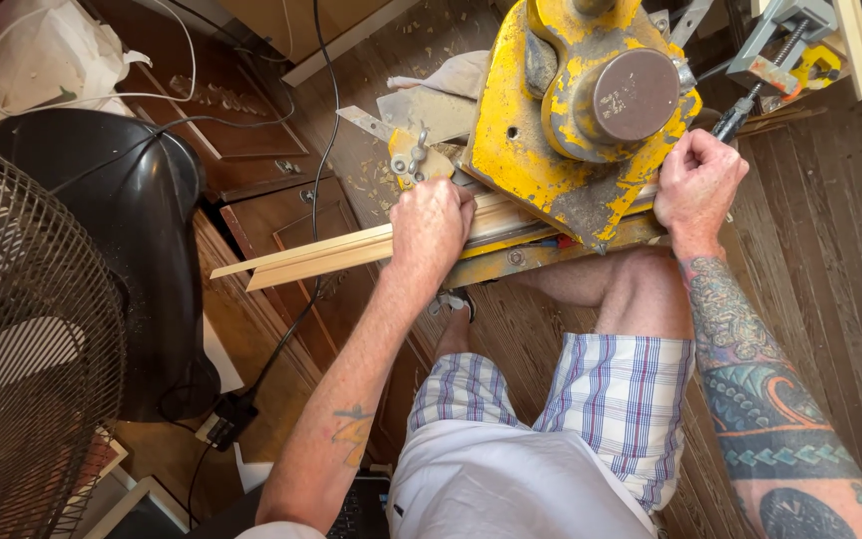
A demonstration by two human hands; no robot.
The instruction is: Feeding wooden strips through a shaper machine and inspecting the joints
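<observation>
Machine (pixel 541 150) chipped yellow with a brown round cap (pixel 635 95), wood strip (pixel 321 255) pale cream, shorts (pixel 591 399) blue-white-red plaid, fan (pixel 22 329) black, floor (pixel 830 240) dark brown planks, right forearm (pixel 760 399) multicolour tattooed.

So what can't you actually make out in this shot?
- Head view: the wooden strip vanishes under the yellow machine; its far end is hidden.
- Right hand: whatever it grips is covered by its fingers.
- Fan: cut off by the left edge.
- Left hand presses the strip.
</observation>
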